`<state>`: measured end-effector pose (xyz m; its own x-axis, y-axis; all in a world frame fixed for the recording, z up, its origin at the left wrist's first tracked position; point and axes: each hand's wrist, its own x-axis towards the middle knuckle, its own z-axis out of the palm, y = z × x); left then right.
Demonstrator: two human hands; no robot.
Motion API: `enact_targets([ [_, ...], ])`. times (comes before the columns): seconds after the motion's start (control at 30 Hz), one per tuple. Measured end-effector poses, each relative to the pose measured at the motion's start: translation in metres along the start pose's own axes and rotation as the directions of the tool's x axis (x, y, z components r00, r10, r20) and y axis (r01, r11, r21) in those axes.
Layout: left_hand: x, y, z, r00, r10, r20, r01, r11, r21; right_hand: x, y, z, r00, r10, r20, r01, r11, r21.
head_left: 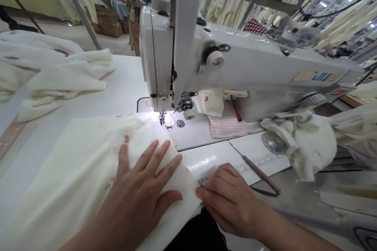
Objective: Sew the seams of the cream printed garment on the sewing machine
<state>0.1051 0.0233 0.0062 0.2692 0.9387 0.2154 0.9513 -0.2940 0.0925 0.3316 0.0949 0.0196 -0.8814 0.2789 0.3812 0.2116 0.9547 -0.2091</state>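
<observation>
Left hand [144, 184]: is laid flat, fingers spread, on cream fabric [70, 168] | Right hand [232, 200]: is curled, fabric edge pinched at fingertips | Fabric: is supported on counter [126, 72], far edge at presser foot [162, 118] of sewing machine [250, 62] | Marking: blue "JU" [321, 76] is read, remainder unclear | Count: hands 2, awl [260, 173] 1, red-handled tool [236, 110] 1

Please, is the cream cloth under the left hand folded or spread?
Spread: the cloth lies mostly flat on the table, with soft wrinkles, the left hand resting open on it.
</observation>
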Motion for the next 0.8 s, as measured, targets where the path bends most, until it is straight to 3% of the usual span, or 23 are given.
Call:
enact_targets([
  [0.13,0.003,-0.003,-0.004,0.999,-0.006,-0.032,0.004,0.997,-0.071,0.002,0.001,-0.004,1.0,-0.011,0.024,0.011,1.0,0.002],
  [0.3,-0.002,-0.009,-0.008,0.983,-0.156,-0.096,0.138,0.975,-0.174,0.006,0.003,-0.012,0.993,-0.106,0.057,0.107,0.994,-0.019],
  [0.4,-0.005,-0.017,-0.004,0.984,-0.142,-0.111,0.124,0.98,-0.159,0.008,0.007,-0.009,0.984,-0.145,0.103,0.153,0.986,-0.07],
  [0.57,0.01,-0.059,0.0,0.995,-0.069,-0.078,0.062,0.994,-0.094,0.029,0.019,0.007,0.971,-0.22,0.097,0.228,0.969,-0.089],
  [0.7,0.033,-0.102,-0.006,1.0,0.006,0.03,-0.004,0.998,-0.063,0.057,0.031,0.018,0.966,-0.215,0.143,0.227,0.971,-0.076],
  [0.8,0.05,-0.123,-0.009,0.999,0.031,0.041,-0.028,0.997,-0.07,0.075,0.042,0.023,0.974,-0.201,0.107,0.209,0.975,-0.071],
])
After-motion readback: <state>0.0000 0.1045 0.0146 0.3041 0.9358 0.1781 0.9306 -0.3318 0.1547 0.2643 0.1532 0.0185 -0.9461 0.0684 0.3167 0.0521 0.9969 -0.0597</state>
